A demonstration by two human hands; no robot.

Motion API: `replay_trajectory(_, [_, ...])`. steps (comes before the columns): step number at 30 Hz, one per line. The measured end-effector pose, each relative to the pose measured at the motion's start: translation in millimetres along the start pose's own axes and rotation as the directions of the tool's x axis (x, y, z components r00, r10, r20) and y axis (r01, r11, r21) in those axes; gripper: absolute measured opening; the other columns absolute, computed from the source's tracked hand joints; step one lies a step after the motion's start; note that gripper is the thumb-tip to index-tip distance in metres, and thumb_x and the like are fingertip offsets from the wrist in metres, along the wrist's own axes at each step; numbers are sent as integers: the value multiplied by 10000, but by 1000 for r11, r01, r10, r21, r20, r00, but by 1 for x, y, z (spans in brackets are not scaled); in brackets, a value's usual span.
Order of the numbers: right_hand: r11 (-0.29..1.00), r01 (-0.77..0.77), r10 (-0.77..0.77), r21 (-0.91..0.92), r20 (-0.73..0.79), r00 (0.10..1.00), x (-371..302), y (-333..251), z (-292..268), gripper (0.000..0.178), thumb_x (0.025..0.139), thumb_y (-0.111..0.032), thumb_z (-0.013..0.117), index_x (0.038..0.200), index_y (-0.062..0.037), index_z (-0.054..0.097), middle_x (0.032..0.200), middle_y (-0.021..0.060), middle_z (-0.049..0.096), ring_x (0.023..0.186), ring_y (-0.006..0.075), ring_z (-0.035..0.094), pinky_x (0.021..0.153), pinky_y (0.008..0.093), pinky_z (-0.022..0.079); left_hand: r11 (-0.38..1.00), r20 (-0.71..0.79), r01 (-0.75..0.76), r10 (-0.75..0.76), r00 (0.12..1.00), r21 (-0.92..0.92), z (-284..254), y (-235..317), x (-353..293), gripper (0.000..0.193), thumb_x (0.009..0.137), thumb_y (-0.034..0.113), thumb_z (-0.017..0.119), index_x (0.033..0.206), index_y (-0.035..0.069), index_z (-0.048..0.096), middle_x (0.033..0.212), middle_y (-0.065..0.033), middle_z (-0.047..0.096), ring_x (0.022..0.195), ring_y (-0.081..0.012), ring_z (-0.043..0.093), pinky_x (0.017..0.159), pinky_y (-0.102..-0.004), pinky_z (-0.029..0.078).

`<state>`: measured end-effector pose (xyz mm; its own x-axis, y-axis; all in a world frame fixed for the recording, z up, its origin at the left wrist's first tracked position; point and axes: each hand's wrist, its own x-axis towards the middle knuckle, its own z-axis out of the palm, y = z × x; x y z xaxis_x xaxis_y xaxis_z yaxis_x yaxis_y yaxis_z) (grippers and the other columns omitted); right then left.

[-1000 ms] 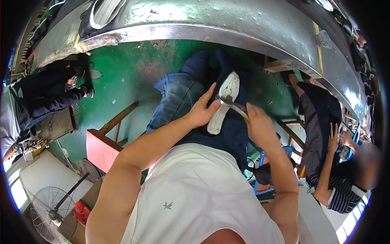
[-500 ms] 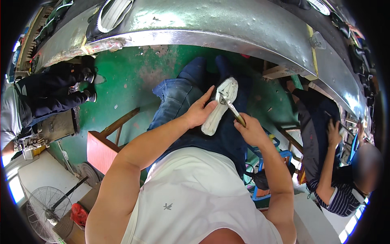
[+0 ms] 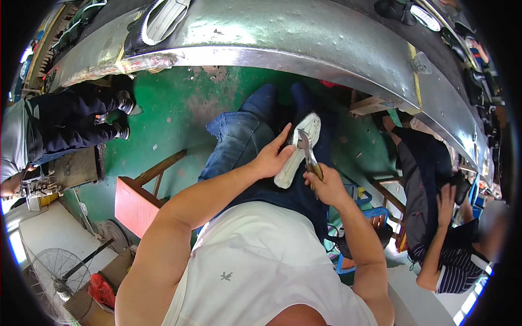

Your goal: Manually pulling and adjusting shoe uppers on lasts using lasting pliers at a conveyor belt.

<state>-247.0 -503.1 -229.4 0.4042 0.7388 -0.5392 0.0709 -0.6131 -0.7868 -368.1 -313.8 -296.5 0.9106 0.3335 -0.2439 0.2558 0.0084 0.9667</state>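
Head camera, and both hands are busy over the lap (image 3: 236, 136). Right grip (image 3: 326, 185): wrapped round the handles of the pincers (image 3: 308, 152), fingers curled in. The metal head points up and away from that grip, over the middle of the shoe (image 3: 293, 162). Biting, or only resting there? Can't tell from up here.

And the shoe? Pale bottom facing up, just ahead and left of the right grip, right beside the left grip (image 3: 270, 159). That one has its thumb at the shoe's edge and forefinger stretched forward, a wide gap between them; the other fingers are hidden, so no telling how firmly they pinch.

How should it handle? Light, I'd say, fairly stiff down the middle, with a softer, frilly-looking rim that could give or tear under a hard pull. Probably not slippery. Best hold looks like the narrow waist, by the left thumb, palm cupping the side and both ends left clear.

Well ahead of both grips runs the metal desk (image 3: 304, 41): a second shoe (image 3: 163, 24) off to the left, a clear cup (image 3: 421, 62) to the right. Far right of the right grip, a co-worker's raised hand (image 3: 447, 205).
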Motion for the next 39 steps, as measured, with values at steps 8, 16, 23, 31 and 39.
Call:
replay_trajectory(8, [806,-185,161,562,93,983,0,30,21,267,1013,-185,605,1189,15,605,956,53,665,777,119,631,516,238,494,878,43,-120,113,993,464,4,30,-1,654,1022,140,494,1616,191,225,1491,-290,450,1340,-437,495,1107,-403,423])
replay_trajectory(16, [828,-256,132,499,270,954,-21,-4,-47,362,1026,-252,576,1246,35,566,1094,117,675,949,207,697,669,331,622,796,29,-120,127,991,594,5,30,3,522,1028,262,452,1542,295,370,1382,-380,504,1047,-526,644,930,-523,542])
replay_trajectory(23, [995,10,-10,-95,1,1000,38,4,-42,454,1088,-401,417,1009,8,598,782,58,644,607,148,603,594,309,501,717,147,-166,89,985,677,5,34,-1,523,1026,264,464,1540,304,375,1418,-384,466,1015,-520,659,912,-517,550])
replay_trajectory(31, [978,-24,23,-207,-3,1000,24,-16,-44,473,1081,-411,410,921,-2,586,740,64,639,607,157,604,584,330,489,828,19,-128,140,990,545,2,27,-13,704,1022,293,491,1605,83,157,1491,-342,410,1113,-494,627,956,-496,524])
replay_trajectory(39, [988,-14,16,-153,8,1000,19,-33,-43,391,1063,-324,444,954,25,584,739,109,654,670,234,657,659,367,525,833,-5,123,-143,990,540,5,36,-7,801,991,368,562,1545,-68,182,1372,-339,530,1159,-480,612,982,-503,495])
